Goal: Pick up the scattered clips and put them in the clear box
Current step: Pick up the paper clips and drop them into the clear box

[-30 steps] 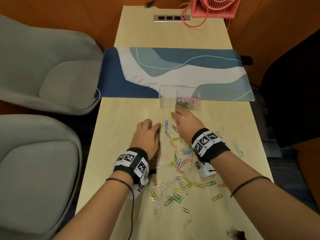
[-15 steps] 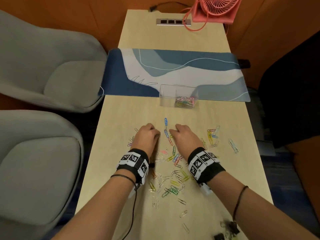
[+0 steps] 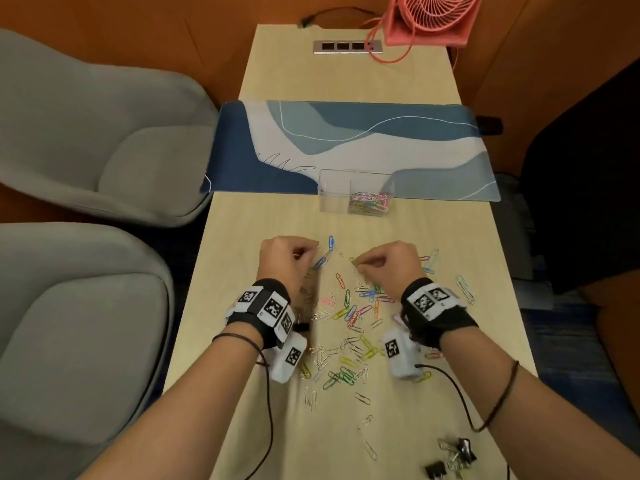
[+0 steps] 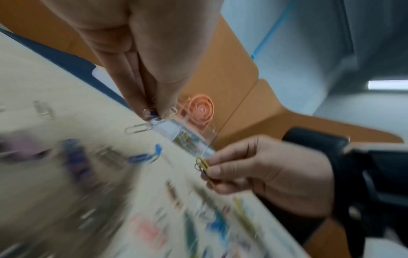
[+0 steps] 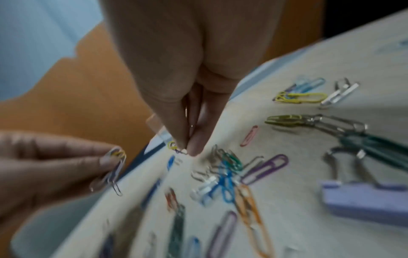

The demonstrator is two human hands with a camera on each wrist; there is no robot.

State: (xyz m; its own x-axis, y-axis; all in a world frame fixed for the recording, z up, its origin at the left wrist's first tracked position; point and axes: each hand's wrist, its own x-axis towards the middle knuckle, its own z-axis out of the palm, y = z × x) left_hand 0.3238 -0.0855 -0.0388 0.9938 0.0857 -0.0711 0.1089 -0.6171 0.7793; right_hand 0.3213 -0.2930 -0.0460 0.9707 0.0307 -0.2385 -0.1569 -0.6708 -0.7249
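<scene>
Coloured and silver paper clips (image 3: 349,327) lie scattered on the wooden table (image 3: 485,341) between my wrists. The clear box (image 3: 355,195) stands beyond them at the mat's edge, with a heap of clips in its right half. My left hand (image 3: 308,256) pinches a few clips (image 4: 154,117) just above the table, a silver one (image 4: 139,129) dangling from them. My right hand (image 3: 362,265) pinches a yellow clip (image 4: 203,165) between thumb and fingers, slightly above the table. A blue clip (image 3: 331,242) lies between the hands and the box.
A blue patterned desk mat (image 3: 346,143) crosses the table behind the box. Black binder clips (image 3: 450,459) sit near the front right. More clips (image 3: 464,287) lie at the right. A pink fan (image 3: 433,19) stands at the far end; grey chairs (image 3: 86,133) line the left.
My right hand came back from the box to the pile. Both hands closed on clips and now hold them a little above the table.
</scene>
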